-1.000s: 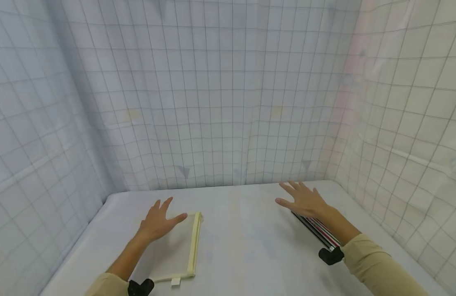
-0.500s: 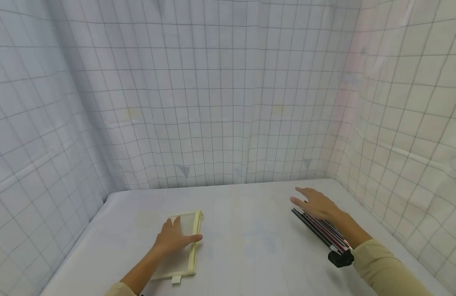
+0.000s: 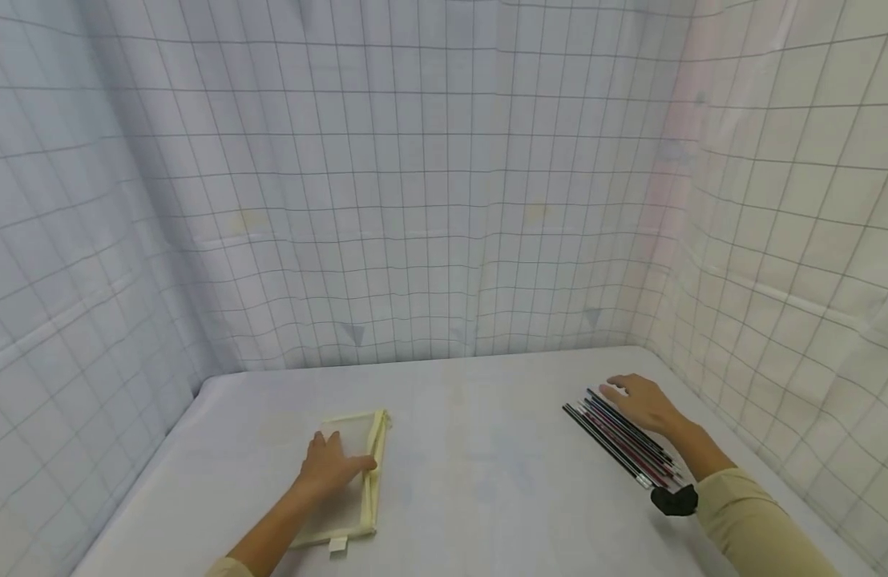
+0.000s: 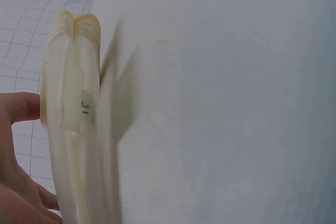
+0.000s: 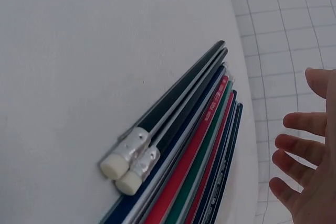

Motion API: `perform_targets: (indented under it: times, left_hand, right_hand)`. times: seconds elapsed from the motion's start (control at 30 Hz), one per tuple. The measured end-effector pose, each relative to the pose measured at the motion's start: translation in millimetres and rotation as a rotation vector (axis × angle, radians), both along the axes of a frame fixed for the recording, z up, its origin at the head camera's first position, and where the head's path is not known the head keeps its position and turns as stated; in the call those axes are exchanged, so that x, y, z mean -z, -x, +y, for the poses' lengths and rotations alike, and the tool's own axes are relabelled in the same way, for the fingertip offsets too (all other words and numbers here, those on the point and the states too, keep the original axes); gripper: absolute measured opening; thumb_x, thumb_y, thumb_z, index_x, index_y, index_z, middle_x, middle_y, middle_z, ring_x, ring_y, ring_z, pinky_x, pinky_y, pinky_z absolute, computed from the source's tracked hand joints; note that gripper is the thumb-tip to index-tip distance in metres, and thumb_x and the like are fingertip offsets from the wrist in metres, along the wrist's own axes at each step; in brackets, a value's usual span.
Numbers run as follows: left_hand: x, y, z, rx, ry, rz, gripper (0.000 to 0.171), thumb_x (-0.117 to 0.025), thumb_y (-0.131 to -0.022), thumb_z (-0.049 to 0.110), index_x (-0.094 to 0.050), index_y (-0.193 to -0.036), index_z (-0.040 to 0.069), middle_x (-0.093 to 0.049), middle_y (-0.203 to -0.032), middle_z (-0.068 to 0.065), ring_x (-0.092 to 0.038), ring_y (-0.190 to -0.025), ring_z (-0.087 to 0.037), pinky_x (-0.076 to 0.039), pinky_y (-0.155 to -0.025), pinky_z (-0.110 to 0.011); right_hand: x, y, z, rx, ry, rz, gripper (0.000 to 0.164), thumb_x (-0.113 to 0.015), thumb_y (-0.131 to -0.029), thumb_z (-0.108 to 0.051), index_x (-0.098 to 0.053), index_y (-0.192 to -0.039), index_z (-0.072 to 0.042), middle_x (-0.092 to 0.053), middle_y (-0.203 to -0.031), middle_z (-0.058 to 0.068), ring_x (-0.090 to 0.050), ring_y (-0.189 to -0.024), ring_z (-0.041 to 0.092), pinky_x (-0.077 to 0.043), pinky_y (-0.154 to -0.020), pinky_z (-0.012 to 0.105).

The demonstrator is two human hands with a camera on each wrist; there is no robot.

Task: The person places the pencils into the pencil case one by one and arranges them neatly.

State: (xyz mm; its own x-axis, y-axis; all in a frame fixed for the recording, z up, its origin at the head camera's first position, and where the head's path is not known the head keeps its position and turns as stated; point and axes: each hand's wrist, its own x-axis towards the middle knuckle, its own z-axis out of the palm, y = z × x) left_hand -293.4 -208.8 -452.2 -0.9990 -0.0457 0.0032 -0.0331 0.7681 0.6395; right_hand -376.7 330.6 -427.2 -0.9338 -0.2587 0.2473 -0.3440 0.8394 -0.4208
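A flat translucent pouch [image 3: 350, 513] with pale yellow trim lies at the left of the white table. My left hand [image 3: 327, 469] is on it, fingers bent over its top and thumb at the yellow right edge, which bows inward there. Seen nearly edge-on in the left wrist view, the pouch [image 4: 79, 82] has a thumb against its upper face. Several pencils [image 3: 617, 441] with dark, red and green barrels lie in a loose bundle at the right. Just above their far right side hovers my right hand [image 3: 642, 403], fingers loosely bent, holding nothing; the right wrist view shows it apart from the pencils [image 5: 194, 145].
White table [image 3: 480, 481] surface lies between the pouch and the pencils. White grid-patterned curtains [image 3: 429, 200] enclose the back and both sides. A small white tag [image 3: 338, 546] sticks out from the pouch's near edge.
My left hand has come down and right onto the pouch, and its fingers have drawn in. My right hand has shifted right across the pencils, leaving more of them exposed.
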Motion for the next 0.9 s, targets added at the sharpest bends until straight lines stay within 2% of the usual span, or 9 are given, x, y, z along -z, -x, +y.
perform_targets:
  times: [0.1, 0.27, 0.4, 0.67, 0.9]
  left_hand:
    - [-2.2, -0.9, -3.1, 0.003, -0.036, -0.024, 0.101, -0.070, -0.084, 0.039, -0.025, -0.142, -0.031, -0.008, -0.149, -0.056, -0.011, -0.140, -0.069, -0.018, -0.114, -0.073]
    - [-2.8, -1.5, -5.5, 0.005, -0.051, -0.031, 0.098, -0.068, -0.084, 0.037, -0.027, -0.139, -0.033, -0.008, -0.149, -0.056, -0.011, -0.141, -0.069, -0.019, -0.115, -0.070]
    - [-0.8, -1.7, -6.6, 0.008, -0.071, -0.034, 0.097, -0.067, -0.084, 0.037, -0.027, -0.139, -0.033, -0.007, -0.149, -0.057, -0.010, -0.141, -0.069, -0.019, -0.115, -0.070]
    - [-0.7, -1.3, -5.1, -0.010, -0.115, -0.033, 0.097, -0.067, -0.082, 0.034, -0.026, -0.140, -0.033, -0.005, -0.151, -0.055, -0.007, -0.142, -0.068, -0.014, -0.116, -0.070]
    - [-1.9, -4.9, -4.8, 0.000, -0.080, -0.031, 0.096, -0.067, -0.084, 0.036, -0.029, -0.139, -0.033, -0.008, -0.150, -0.055, -0.011, -0.141, -0.068, -0.019, -0.115, -0.070]
  right_hand:
    - [4.0, 2.2, 8.6, 0.002, 0.018, -0.031, 0.050, -0.051, -0.109, -0.029, -0.061, -0.128, 0.016, -0.064, -0.123, 0.033, -0.061, -0.113, 0.051, -0.051, -0.091, 0.062]
    - [14.1, 3.3, 20.4, 0.015, 0.018, -0.090, 0.029, -0.058, -0.103, -0.011, -0.068, -0.116, 0.014, -0.070, -0.107, 0.023, -0.066, -0.100, 0.042, -0.055, -0.085, 0.056]
    - [21.2, 4.0, 26.1, 0.012, 0.025, -0.119, 0.020, -0.061, -0.100, -0.003, -0.071, -0.110, 0.011, -0.072, -0.101, 0.017, -0.068, -0.095, 0.037, -0.056, -0.083, 0.054]
    - [18.3, 3.6, 28.8, -0.042, 0.021, -0.110, 0.015, -0.066, -0.095, 0.000, -0.073, -0.104, 0.010, -0.073, -0.099, 0.016, -0.069, -0.093, 0.038, -0.057, -0.080, 0.053]
    - [15.1, 4.8, 26.8, -0.045, -0.077, -0.080, 0.015, -0.067, -0.090, 0.003, -0.074, -0.103, 0.009, -0.072, -0.096, 0.016, -0.069, -0.091, 0.039, -0.058, -0.077, 0.052]
